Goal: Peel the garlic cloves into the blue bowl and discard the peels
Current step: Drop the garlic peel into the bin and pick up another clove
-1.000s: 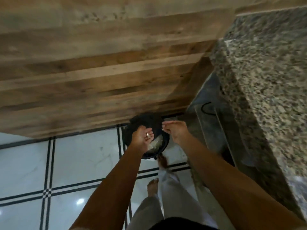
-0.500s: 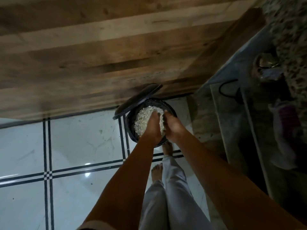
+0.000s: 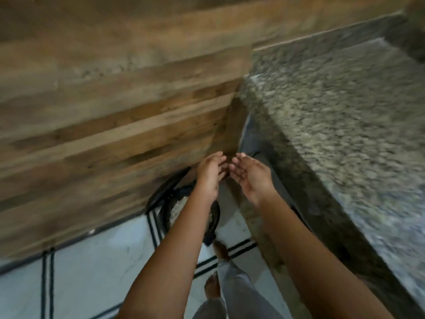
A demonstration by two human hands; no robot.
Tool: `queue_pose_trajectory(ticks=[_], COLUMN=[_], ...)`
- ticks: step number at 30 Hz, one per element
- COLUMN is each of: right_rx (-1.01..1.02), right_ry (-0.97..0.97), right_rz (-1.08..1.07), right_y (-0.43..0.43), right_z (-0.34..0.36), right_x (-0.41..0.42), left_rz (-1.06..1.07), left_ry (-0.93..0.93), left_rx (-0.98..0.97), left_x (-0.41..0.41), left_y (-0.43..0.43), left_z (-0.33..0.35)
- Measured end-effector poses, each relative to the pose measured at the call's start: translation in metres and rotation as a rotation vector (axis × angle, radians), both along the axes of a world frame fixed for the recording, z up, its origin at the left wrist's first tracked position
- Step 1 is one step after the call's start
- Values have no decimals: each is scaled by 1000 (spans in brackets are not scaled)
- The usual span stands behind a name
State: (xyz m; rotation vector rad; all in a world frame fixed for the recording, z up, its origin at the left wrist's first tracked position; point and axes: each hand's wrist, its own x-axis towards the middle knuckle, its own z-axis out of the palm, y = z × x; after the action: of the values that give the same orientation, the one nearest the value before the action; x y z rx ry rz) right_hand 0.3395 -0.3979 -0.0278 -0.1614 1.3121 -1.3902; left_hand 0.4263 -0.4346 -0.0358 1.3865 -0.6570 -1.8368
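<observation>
head view: left hand point(image 3: 208, 174) and right hand point(image 3: 249, 174) empty, fingers loose, over white tiled floor point(image 3: 92, 268).

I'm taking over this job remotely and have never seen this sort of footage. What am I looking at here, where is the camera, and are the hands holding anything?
There is no machine here: a person works with two bare hands, and the single camera sits on their head, looking forward and down, so the arms reach into the picture from the bottom.

The left hand and the right hand are raised side by side, fingers relaxed, and both look empty.

Below them on the white tiled floor with black lines stands a round black bin with its lid tipped up. Pale papery scraps, apparently garlic peels, lie inside. The left forearm hides part of it.

A wooden plank wall fills the left and top; a speckled granite counter runs along the right. The picture is blurred. The blue bowl is not in view.
</observation>
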Motion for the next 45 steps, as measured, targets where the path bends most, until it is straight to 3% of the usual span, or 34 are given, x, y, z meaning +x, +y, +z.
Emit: queue_pose_trajectory(ticks=[9, 14, 18, 23, 26, 33, 39, 45], right_rx=[-123, -167, -82, 256, 520, 760, 775, 524], right_ry=[134, 197, 296, 493, 688, 974, 1066, 916], right_rz=[-629, -860, -961, -976, -874, -509, -514, -772], right_y=[176, 304, 406, 497, 522, 536, 533, 531], right_z=[93, 111, 102, 63, 37, 18, 14, 37], right_x=[-174, -248, -299, -360, -385, -410, -409, -386], left_rz=[-518, -809, -962, -1067, -1058, -1009, -1025, -1069], left_ry=[174, 241, 253, 166, 107, -27, -42, -44], left_rx=[-178, -218, -201, -144, -156, -185, -191, -232], left_x=[-196, -291, -350, -392, -402, -419, -425, -427], left_y=[133, 242, 339, 418, 429, 437, 433, 428], left_z=[100, 114, 112, 89, 78, 55, 48, 47])
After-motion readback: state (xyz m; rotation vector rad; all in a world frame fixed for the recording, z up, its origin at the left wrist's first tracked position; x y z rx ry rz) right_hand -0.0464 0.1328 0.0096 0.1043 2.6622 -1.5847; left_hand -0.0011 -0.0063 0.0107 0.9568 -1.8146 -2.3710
